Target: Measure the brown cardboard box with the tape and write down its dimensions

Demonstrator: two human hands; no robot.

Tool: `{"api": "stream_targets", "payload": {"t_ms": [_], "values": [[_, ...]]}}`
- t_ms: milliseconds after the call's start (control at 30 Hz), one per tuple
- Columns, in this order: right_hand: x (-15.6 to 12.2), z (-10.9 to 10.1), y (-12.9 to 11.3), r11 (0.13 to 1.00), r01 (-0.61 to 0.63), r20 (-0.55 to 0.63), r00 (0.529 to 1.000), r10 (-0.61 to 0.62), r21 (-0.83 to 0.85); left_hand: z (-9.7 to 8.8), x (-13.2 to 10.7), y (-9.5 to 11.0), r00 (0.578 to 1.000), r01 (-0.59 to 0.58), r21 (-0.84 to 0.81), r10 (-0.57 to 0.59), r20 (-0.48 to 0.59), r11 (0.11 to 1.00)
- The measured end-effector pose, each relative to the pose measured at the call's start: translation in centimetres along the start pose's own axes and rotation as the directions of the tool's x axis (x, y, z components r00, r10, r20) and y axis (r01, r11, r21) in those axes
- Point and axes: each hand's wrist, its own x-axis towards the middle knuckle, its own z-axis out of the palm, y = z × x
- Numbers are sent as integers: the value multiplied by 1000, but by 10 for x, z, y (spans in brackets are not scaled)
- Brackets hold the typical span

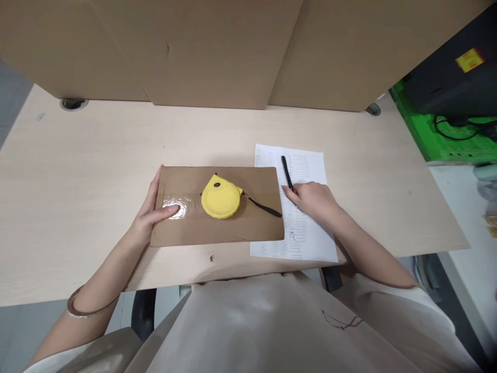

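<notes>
A flat brown cardboard box (194,228) lies on the light wooden desk (97,166) in front of me. On top of it rests a yellow tape measure (220,197) with a black wrist strap (264,207) trailing right. My left hand (153,210) grips the box's left edge, thumb on its top and fingers round the side. My right hand (312,199) rests on a printed sheet of paper (306,243) just right of the box, its fingers pinched round the lower end of a black pen (286,171).
Brown cardboard panels (217,52) stand along the back of the desk. A green crate (438,140) with dark equipment sits at the far right. Cable grommets (73,103) are set in the desk's back corners. The desk's front edge is close to my body.
</notes>
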Motion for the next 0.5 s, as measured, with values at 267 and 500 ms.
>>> {"api": "stream_targets", "payload": {"t_ms": [267,500], "values": [[-5,0,-2,999,-4,11,1000,5,-50,-2,0,-1,1000,16,-7,-16,-5,1000],[-6,-5,2,999,-46,-9,999,46,4,0,0,3,999,35,-32,-35,-2,999]]}}
